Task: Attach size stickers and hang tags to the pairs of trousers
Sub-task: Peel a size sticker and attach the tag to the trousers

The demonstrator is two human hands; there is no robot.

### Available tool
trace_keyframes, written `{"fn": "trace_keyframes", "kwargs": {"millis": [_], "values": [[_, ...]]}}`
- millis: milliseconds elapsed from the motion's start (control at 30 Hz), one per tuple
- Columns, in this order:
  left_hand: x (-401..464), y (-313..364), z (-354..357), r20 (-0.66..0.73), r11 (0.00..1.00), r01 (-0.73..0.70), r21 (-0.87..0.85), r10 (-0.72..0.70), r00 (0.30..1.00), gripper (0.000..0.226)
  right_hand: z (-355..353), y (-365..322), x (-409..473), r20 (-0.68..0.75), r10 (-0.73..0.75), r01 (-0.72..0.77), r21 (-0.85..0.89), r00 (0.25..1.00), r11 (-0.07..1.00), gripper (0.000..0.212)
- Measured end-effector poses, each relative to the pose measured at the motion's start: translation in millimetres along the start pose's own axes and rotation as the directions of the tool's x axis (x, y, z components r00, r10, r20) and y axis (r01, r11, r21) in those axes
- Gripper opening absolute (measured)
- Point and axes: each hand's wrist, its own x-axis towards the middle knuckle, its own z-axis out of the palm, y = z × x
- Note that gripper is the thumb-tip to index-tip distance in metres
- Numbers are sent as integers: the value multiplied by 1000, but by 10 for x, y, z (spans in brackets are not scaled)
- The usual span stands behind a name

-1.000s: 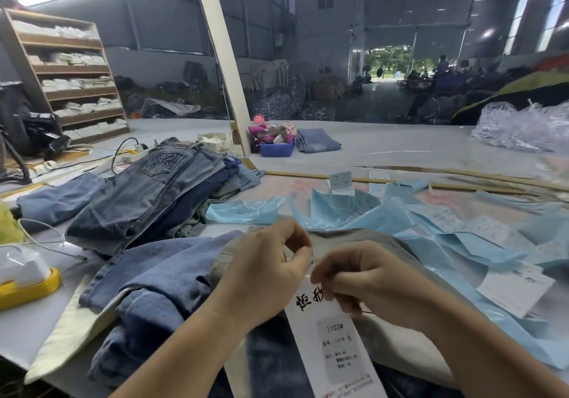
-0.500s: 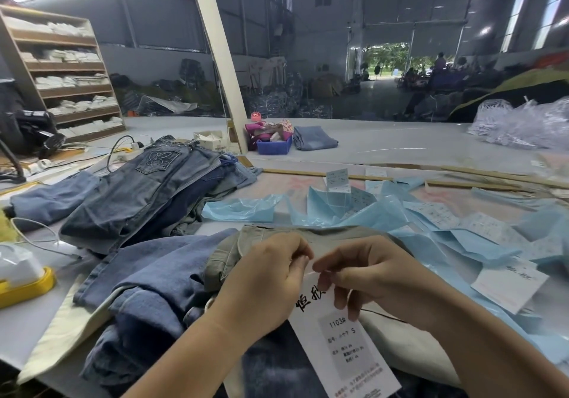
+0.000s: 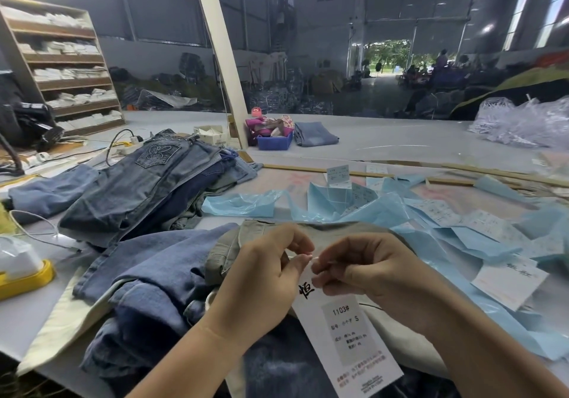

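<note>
White card stock, matte, long rectangle: the hang tag (image 3: 348,339) lies tilted at near centre, top end between both hands, lower end running toward the near right. Print on it: a bold black character at the top, a grey panel reading "1103#" and "S", small red lines at the bottom.

Left hand (image 3: 264,277): fingers curled, thumb and forefinger pinching the tag's top edge. Right hand (image 3: 366,268): fingers curled, fingertips meeting the left hand's at the same top edge; it appears to pinch there too, though what sits between its fingertips is too small to make out.

Under the hands: olive-khaki trousers (image 3: 228,250), woven twill, waistband facing far. Left of them, a rumpled heap of mid-blue denim (image 3: 144,277), soft folds, over a pale cream cloth (image 3: 55,327) at the near-left edge.

Far left: stack of darker jeans (image 3: 138,188), top pair showing an embroidered back pocket. Folded blue jeans (image 3: 314,134) lie far centre, just beside a blue plastic bin (image 3: 274,143).

Right half of the grey tabletop (image 3: 400,145): crumpled light-blue plastic sheets (image 3: 385,213), thin and glossy, with more white tags (image 3: 508,280) scattered among them. Near left: yellow-based holder with a clear top (image 3: 21,271). Far left: wooden shelf rack (image 3: 61,65) with stacked white goods. Slanted cream post (image 3: 220,56) rises behind the tabletop.
</note>
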Motion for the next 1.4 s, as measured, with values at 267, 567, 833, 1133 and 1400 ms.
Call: {"fn": "trace_keyframes", "kwargs": {"millis": [267, 567, 833, 1133, 1400], "values": [[-43, -98, -14, -26, 996, -6, -87, 4, 1000, 22, 119, 94, 2, -39, -51, 50, -40, 998, 998, 27], [-70, -214, -52, -13, 988, -56, -147, 55, 998, 22, 170, 168, 49, 4, -138, 137, -117, 990, 984, 26], [-64, -311, -91, 59, 987, -68, -147, 78, 995, 28, 183, 194, 102, 21, -189, 190, -149, 982, 970, 21], [83, -396, -156, 211, 876, 96, -473, 7, 977, 29, 178, 120, 148, 188, -134, 135, 7, 973, 991, 21], [177, -452, -144, -77, 960, 106, 260, -89, 993, 19, 145, 220, 186, -187, -178, 90, -404, 966, 910, 26]]}}
